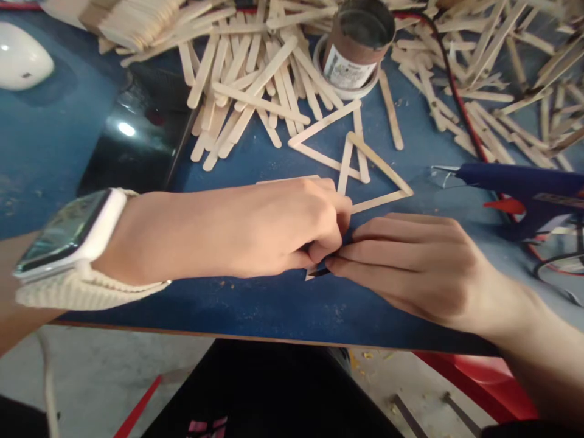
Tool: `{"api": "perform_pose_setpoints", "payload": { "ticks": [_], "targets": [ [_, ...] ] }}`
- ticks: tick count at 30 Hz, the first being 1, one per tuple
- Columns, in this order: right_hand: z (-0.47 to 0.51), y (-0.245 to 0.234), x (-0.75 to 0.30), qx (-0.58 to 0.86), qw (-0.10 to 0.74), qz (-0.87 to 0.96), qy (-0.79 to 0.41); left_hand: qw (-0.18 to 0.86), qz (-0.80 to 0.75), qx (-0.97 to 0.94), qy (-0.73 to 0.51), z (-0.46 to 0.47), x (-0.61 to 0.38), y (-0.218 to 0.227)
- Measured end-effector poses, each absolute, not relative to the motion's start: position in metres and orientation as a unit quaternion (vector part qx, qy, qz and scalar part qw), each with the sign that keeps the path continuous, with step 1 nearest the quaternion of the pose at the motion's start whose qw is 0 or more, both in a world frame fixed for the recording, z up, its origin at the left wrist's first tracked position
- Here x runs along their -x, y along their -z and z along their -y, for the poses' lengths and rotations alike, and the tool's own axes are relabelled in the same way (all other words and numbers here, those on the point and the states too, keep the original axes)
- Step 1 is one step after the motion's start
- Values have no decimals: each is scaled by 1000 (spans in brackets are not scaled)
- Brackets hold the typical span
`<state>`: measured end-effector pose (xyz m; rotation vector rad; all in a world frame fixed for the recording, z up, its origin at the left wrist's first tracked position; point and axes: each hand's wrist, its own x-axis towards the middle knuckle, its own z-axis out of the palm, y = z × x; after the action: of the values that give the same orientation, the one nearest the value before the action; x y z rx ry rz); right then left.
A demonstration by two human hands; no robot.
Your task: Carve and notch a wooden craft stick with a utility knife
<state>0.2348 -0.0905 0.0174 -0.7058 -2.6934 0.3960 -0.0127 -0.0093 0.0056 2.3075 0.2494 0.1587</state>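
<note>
My left hand [314,219], with a white watch [68,234] on the wrist, is closed, its fingers curled down onto a pale wooden craft stick [310,275] whose end peeks out below. Another stick edge [287,180] shows behind that hand. My right hand [410,261] meets it from the right, fingers pressed together at the tips. A small dark sliver [320,273] shows by these fingertips; what it is I cannot tell. Just beyond the hands lie two stick triangles, a nearer one [381,159] overlapping a farther one [319,125].
Loose craft sticks [255,79] are heaped at the back, with more sticks [493,103] at right. A brown can [358,45] stands among them. A blue glue gun [524,185] lies right, its cable behind. A dark phone-like slab [137,128] and white mouse [22,58] are left.
</note>
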Motion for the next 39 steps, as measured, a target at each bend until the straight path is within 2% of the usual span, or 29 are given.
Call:
{"api": "perform_pose_setpoints", "payload": {
  "ticks": [11, 17, 23, 35, 39],
  "targets": [
    [99, -6, -217, 255, 232, 927, -151, 388, -96, -914, -70, 10, 11, -8],
    [96, -10, -224, 240, 192, 944, -119, 395, -89, -912, -71, 9, 12, -7],
    [90, -16, -235, 230, 167, 948, -142, 397, -93, -911, -66, 8, 14, -4],
    [88, -18, -237, 230, 161, 952, -120, 388, -105, -914, -54, 9, 8, -11],
    [89, -14, -235, 221, 162, 950, -147, 396, -109, -910, -53, 10, 7, -11]
  ]
}}
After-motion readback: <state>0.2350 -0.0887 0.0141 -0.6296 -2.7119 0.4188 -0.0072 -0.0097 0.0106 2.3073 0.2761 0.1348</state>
